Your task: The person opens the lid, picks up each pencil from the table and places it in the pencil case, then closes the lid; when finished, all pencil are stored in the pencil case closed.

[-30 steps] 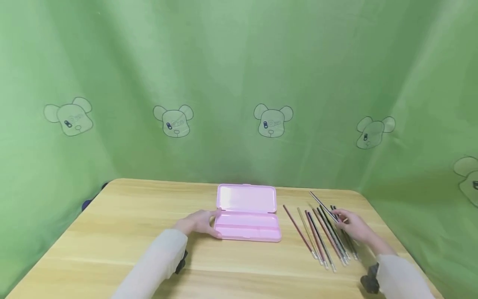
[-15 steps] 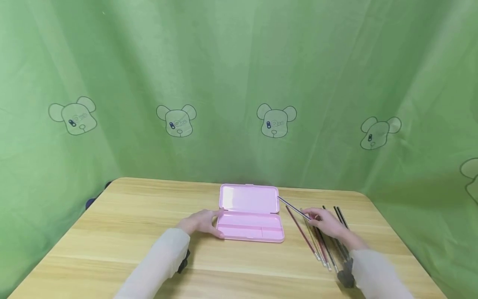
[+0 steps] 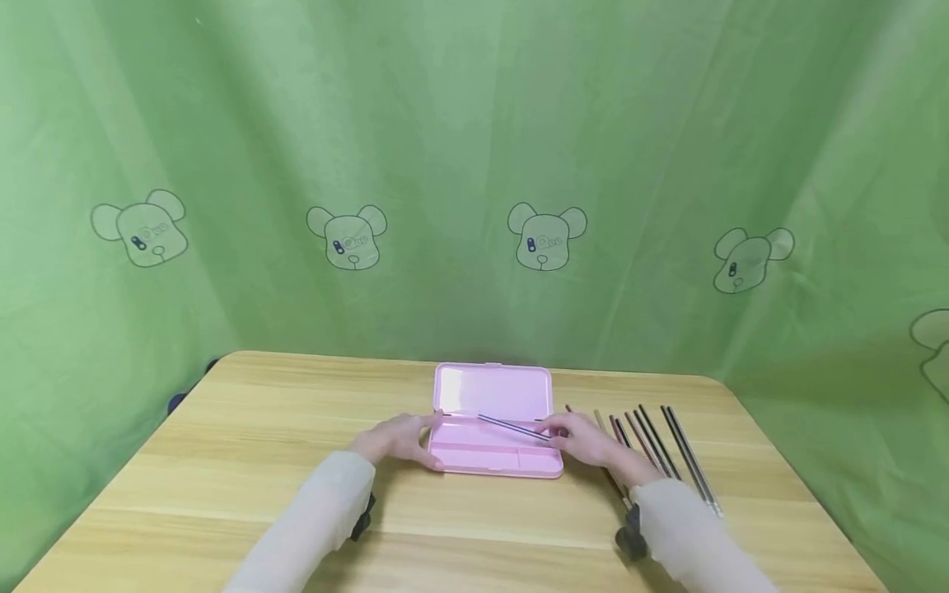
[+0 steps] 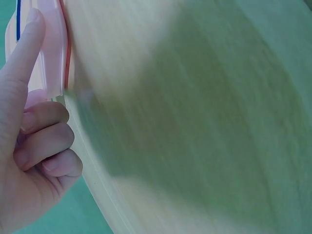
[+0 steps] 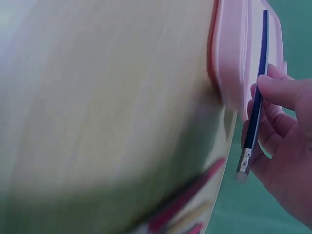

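A pink pencil case (image 3: 474,470) lies with its lid (image 3: 493,389) raised towards the back of the table. My left hand (image 3: 396,437) grips its left end, thumb at the front corner and fingers at the hinge side. In the left wrist view the thumb lies along the case (image 4: 54,48) while several fingers curl. Between thumb and fingers, my right hand (image 3: 587,441) pinches a dark blue pencil (image 5: 254,117) near its eraser end. That pencil slants over the case's long compartment, its far end pointing left; I cannot tell whether it touches the case.
Several loose pencils (image 3: 683,441) lie to the right of the case, partly covered by the right forearm. A wooden table (image 3: 460,527) carries everything. Green curtain (image 3: 445,313) with bear-head drawings hangs behind and at both sides.
My right hand has carried the pencil leftwards from the loose pencils to above the pencil case, and the pencil has turned flatter. My left hand has stayed on the case.
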### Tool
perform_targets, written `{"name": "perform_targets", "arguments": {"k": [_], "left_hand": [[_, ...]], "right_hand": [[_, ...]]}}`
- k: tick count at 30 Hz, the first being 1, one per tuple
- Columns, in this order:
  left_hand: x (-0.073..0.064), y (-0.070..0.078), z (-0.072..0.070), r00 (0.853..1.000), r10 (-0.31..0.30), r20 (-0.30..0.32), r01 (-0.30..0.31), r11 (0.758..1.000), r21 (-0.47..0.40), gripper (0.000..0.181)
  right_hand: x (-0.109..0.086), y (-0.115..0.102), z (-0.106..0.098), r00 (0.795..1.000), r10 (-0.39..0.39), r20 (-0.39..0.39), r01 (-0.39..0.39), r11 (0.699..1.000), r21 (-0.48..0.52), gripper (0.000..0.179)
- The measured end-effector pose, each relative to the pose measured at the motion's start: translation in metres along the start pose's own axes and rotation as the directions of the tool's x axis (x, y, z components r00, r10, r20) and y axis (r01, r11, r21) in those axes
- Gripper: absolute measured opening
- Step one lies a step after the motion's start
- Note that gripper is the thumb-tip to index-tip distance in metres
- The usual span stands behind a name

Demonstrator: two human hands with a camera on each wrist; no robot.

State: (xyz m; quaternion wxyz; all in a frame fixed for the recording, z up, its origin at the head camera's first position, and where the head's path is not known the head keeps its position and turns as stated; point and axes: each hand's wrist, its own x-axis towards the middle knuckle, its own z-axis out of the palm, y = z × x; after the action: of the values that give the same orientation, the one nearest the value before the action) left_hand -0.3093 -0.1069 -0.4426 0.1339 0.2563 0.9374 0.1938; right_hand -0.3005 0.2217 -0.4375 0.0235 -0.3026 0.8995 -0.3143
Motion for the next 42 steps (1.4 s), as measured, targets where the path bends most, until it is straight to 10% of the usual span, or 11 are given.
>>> {"name": "perform_targets", "arguments": {"k": [13,42], "left_hand": [[0.000,0.001,0.000,1.000,-0.008,0.008,0.008,1.000,0.007,0.092],[-0.002,0.002,0.001,1.000,-0.013,-0.003,0.013,1.000,0.007,0.096]], "right_hand": [[0.033,-0.022,0.022,0.998,-0.010,0.065,0.013,0.999,-0.042,0.019],[0.044,-0.016,0.038,0.985,0.030,0.172,-0.038,0.998,0.045,0.021]]}}
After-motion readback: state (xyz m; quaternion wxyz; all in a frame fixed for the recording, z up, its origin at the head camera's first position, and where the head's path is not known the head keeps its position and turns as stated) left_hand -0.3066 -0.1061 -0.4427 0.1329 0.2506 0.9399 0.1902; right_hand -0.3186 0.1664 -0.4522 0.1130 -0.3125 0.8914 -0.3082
